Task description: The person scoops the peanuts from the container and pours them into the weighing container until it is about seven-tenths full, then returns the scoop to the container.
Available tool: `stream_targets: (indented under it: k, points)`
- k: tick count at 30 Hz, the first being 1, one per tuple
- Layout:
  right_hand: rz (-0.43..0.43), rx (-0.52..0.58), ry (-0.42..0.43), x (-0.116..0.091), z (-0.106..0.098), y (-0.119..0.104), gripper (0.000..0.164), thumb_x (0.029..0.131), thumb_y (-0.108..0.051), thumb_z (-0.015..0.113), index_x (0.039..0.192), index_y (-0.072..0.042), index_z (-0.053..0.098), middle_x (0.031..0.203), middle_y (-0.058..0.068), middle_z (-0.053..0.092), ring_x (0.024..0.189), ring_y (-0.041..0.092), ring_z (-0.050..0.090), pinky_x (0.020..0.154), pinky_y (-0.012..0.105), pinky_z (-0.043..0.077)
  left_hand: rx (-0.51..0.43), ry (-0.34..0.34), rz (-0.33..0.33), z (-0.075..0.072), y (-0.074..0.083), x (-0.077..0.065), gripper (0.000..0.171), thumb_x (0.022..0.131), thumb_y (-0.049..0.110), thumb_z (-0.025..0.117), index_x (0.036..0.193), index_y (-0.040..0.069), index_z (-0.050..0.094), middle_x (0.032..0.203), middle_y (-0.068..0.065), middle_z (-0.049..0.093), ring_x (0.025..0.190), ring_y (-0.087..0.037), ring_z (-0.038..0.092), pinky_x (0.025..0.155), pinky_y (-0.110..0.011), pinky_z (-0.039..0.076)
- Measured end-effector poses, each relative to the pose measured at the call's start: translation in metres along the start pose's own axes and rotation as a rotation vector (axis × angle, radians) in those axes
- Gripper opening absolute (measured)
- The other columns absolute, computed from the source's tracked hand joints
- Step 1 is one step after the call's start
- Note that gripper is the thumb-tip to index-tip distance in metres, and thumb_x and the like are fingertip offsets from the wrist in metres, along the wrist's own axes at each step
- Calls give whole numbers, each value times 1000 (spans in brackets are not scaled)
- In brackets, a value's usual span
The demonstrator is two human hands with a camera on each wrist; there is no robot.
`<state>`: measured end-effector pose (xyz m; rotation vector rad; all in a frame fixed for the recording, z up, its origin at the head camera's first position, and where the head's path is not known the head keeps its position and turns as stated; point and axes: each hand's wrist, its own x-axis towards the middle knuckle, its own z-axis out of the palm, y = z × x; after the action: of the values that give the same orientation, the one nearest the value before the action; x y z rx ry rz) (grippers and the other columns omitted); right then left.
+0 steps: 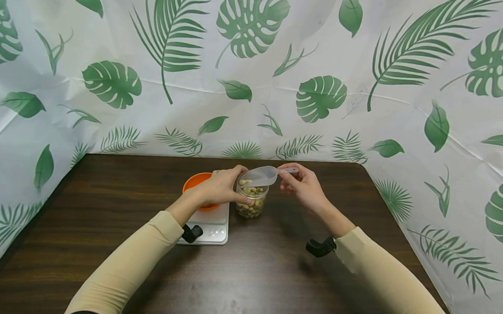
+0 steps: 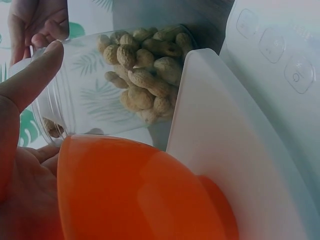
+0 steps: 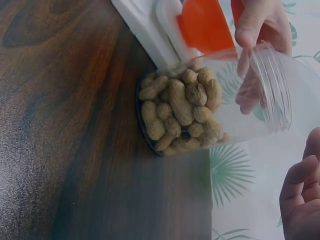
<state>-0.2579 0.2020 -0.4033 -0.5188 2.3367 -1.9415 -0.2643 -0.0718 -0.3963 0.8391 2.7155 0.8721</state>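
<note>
A clear jar (image 1: 250, 206) stands on the table, partly filled with unshelled peanuts (image 3: 182, 107). My left hand (image 1: 221, 186) grips the jar near its threaded rim, thumb on the near side and fingers behind. Between the thumb and fingers of my right hand (image 1: 302, 186) is the handle of a translucent scoop (image 1: 262, 177). The scoop's bowl is tilted over the jar's mouth and overlaps the rim in the head view. A few peanuts show near the mouth in the left wrist view. Under my left wrist, an orange bowl (image 2: 130, 190) is partly hidden.
The orange bowl sits on a white kitchen scale (image 1: 212, 234) just left of the jar; its buttons show in the left wrist view. A dark wood table (image 1: 261, 277) lies beneath. Its far edge meets a leaf-patterned curtain (image 1: 255, 90) close behind the jar.
</note>
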Motion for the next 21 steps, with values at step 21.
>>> stream_targets:
  k: [21]
  points:
    - [11,128,59,-4,-2,12,35,106,-21,60,129,5,60,85,5,65,71,14,60,63,27,50,13,-4,13,-5,-2,-6,91,85,48,83,154,5,42,148,-8,52,133,-30,49,110,-59,25]
